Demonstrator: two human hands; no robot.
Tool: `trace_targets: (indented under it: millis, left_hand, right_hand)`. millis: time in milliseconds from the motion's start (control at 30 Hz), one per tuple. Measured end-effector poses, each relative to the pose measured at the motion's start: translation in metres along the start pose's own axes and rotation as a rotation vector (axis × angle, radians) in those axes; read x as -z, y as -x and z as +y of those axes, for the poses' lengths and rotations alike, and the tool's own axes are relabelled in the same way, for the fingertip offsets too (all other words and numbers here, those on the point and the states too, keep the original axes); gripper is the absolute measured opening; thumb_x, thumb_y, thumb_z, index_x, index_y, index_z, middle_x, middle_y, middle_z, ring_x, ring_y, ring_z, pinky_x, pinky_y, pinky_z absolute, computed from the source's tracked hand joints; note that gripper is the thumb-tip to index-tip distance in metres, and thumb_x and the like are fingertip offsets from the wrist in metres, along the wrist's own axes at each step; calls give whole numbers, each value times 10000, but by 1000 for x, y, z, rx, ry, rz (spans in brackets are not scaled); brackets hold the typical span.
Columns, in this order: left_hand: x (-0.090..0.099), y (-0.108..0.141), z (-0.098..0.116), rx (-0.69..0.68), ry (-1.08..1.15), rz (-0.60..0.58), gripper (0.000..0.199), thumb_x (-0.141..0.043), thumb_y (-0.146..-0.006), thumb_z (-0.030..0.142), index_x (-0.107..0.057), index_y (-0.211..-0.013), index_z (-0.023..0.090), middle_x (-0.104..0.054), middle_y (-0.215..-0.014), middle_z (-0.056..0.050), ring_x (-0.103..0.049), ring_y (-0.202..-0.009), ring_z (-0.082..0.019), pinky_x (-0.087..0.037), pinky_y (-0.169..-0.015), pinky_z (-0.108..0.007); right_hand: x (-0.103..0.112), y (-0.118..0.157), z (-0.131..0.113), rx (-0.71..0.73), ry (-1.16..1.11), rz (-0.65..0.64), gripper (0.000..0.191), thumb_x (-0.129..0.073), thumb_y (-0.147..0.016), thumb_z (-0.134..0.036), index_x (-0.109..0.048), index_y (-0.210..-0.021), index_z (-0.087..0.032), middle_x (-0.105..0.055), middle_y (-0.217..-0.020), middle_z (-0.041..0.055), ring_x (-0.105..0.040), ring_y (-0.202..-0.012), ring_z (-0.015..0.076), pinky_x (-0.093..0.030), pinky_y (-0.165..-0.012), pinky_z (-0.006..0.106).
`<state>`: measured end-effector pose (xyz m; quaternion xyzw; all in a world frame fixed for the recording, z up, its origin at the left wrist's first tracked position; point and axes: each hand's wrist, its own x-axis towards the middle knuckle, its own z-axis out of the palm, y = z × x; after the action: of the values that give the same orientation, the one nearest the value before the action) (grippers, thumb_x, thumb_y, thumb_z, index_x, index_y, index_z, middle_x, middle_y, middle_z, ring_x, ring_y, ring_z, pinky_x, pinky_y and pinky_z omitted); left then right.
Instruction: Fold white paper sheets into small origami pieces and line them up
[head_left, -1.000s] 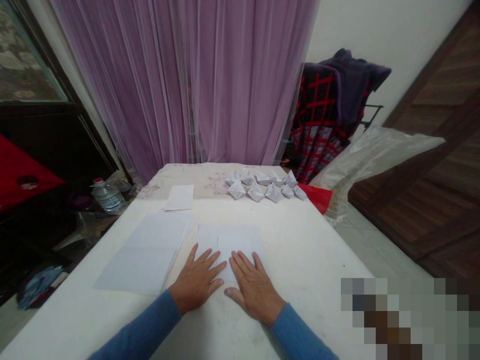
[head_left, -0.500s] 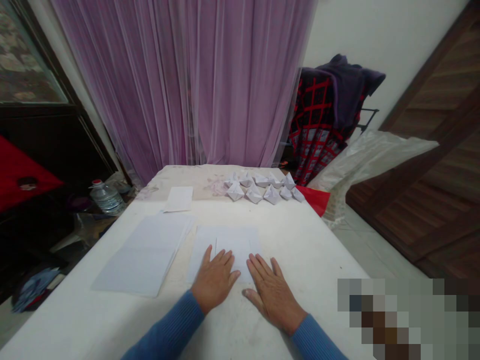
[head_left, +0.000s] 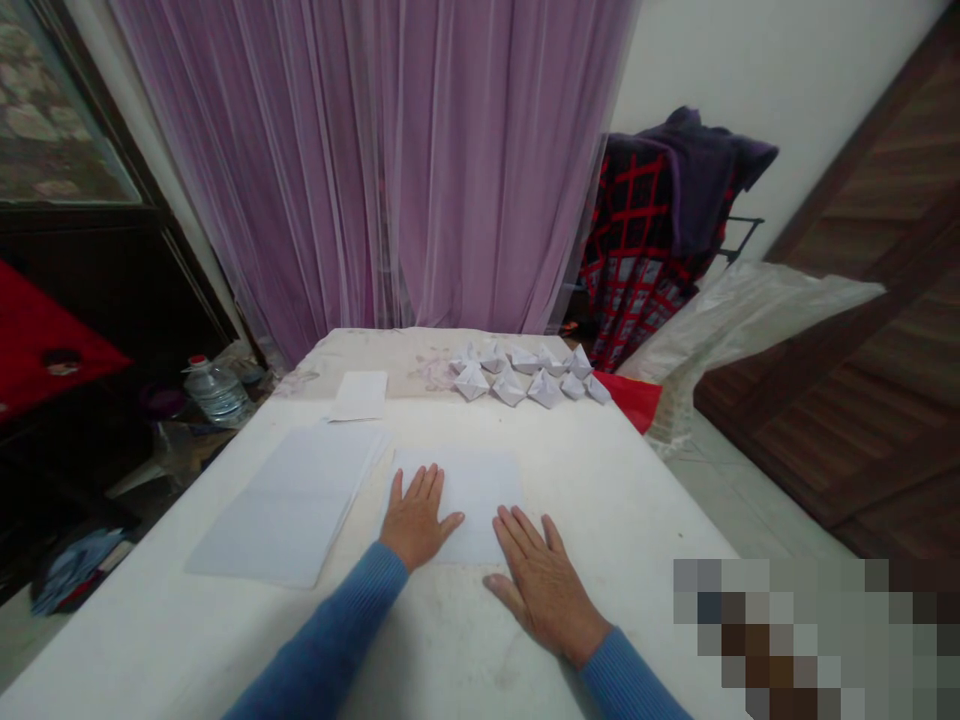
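A white sheet of paper (head_left: 480, 485) lies flat on the table in front of me. My left hand (head_left: 417, 520) rests on its left part, palm down with the fingers stretched out. At the sheet's lower right corner, my right hand (head_left: 544, 585) lies flat, fingertips on the paper and thumb spread out. Neither hand grips anything. To the left is a stack of larger white paper sheets (head_left: 281, 510). Behind that stack sits a small pile of white paper (head_left: 360, 395).
Several folded white paper boats (head_left: 508, 387) stand in rows at the far right of the white table (head_left: 622, 500). A red cloth or bag (head_left: 634, 398) hangs by the right edge. Beyond are a purple curtain (head_left: 480, 170) and, at left, a water bottle (head_left: 216, 390).
My left hand has moved left and slightly away from me across the paper. A vertical line and inner rectangle seen on the sheet before no longer show. My right hand has stayed put.
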<state>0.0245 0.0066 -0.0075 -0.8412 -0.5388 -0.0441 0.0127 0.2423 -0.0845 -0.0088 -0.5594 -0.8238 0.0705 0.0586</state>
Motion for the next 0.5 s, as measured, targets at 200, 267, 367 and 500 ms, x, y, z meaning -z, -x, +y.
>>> trace_targets:
  millis: [200,267,367,500]
  left_hand:
    - [9,5,-21,-88,-24,-32,611,-339,-941,587,-418,-1432,233,-379,-1512,-61,-273,-1424,-315,-152,-1139,-632]
    - [12,4,-23,-116,-45,-10,579,-380,-938,565,-454,-1409,237,-408,-1496,-71,-298,-1412,-322,-161,-1133,-641]
    - [18,4,-24,-187,-79,50,462,-438,-945,481,-536,-1342,265,-495,-1440,-59,-356,-1384,-309,-146,-1149,-624]
    - [28,9,-25,-262,-79,66,341,-497,-942,345,-609,-1256,278,-596,-1342,-25,-435,-1335,-288,-157,-1167,-593]
  right_hand:
    - [8,0,-4,-37,-18,-40,687,-308,-961,-581,-269,-1499,-155,-211,-1554,116,-200,-1441,306,-128,-1149,607]
    - [9,0,-5,-45,-24,-44,684,-321,-960,-576,-270,-1499,-157,-211,-1554,115,-197,-1441,308,-128,-1150,607]
    - [12,0,-7,-56,-32,-60,695,-312,-959,-583,-263,-1500,-150,-195,-1557,110,-184,-1445,309,-117,-1153,607]
    - [15,0,-9,-70,-44,-87,712,-299,-958,-591,-252,-1503,-135,-177,-1561,107,-164,-1450,305,-104,-1157,604]
